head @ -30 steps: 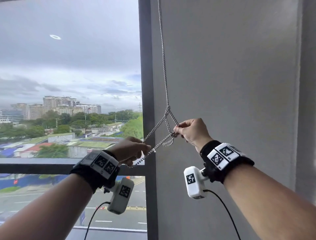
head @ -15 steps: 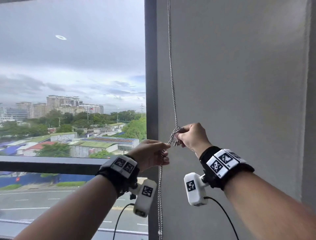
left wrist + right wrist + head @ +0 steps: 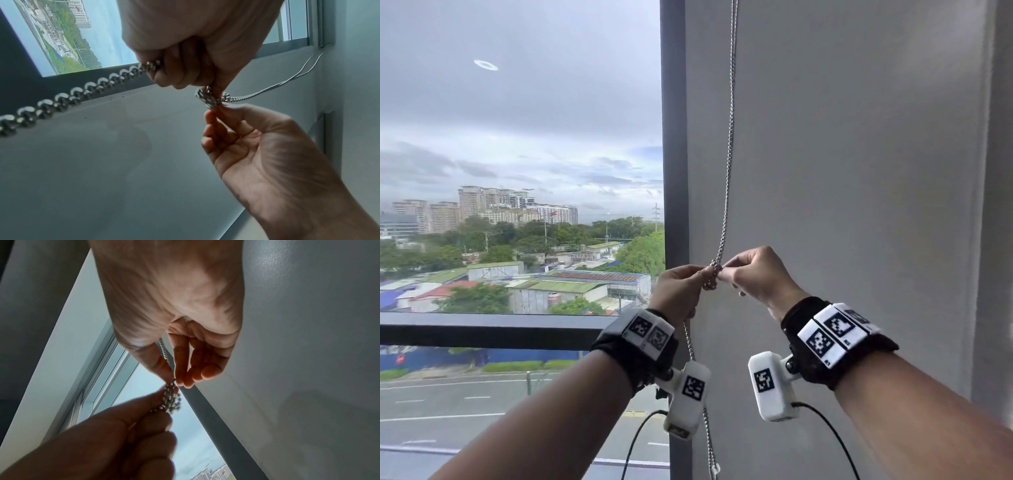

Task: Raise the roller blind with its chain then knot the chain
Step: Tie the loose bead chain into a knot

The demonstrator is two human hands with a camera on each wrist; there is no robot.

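Note:
A silver metal chain (image 3: 728,164) hangs down along the grey wall beside the window frame. At chest height it is bunched into a small knot (image 3: 713,275). My left hand (image 3: 681,291) pinches the knot from the left, and the slack chain (image 3: 690,346) runs down from that fist. My right hand (image 3: 756,277) pinches the knot from the right with thumb and forefinger. In the left wrist view the knot (image 3: 211,98) sits between both hands' fingertips and the chain (image 3: 68,97) trails off left. The right wrist view shows the knot (image 3: 171,400) below my right fingertips (image 3: 180,381). The blind itself is out of view.
A dark vertical window frame (image 3: 673,137) stands just left of the chain. A grey wall (image 3: 859,171) fills the right side. A dark horizontal rail (image 3: 482,330) crosses the glass at wrist height. Cables (image 3: 835,442) hang from the wrist cameras.
The wide loops of chain spread between my hands have drawn in to a tight knot. My left hand moved right and up to meet the right hand.

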